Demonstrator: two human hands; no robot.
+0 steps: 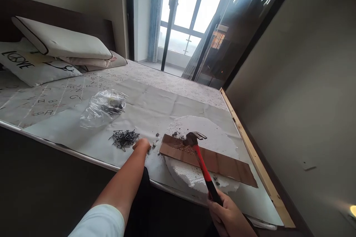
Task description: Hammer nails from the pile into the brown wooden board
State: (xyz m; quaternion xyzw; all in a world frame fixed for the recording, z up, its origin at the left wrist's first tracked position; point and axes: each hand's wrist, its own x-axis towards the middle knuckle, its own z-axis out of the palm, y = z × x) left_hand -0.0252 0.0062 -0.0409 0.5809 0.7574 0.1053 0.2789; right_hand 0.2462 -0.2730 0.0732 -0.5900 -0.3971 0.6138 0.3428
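As our right hand (226,213) sits on the near side of the brown board (225,162), its fingers are clamped round the hammer (204,166), w/ the head over the board's left part; can't tell if it's touching. Our left hand (141,144) is left of the board, right by the nail pile (124,139); its fingertips are hidden, so can't tell if they're apart or pinching a nail. Board lies across a white foam slab (200,124), both ends poking past it. Plastic bag (97,113) is farther off, also left of the board. Main risk, we'd judge: foam's prob. soft, so a hard blow could bounce or tip the board, esp. near an overhanging end. Dark crumbs (175,133) by the board's left end could fly up if hit. Loose nails could prick us b/c they lie every which way. A glancing swing might also slip off the board toward our left hand.
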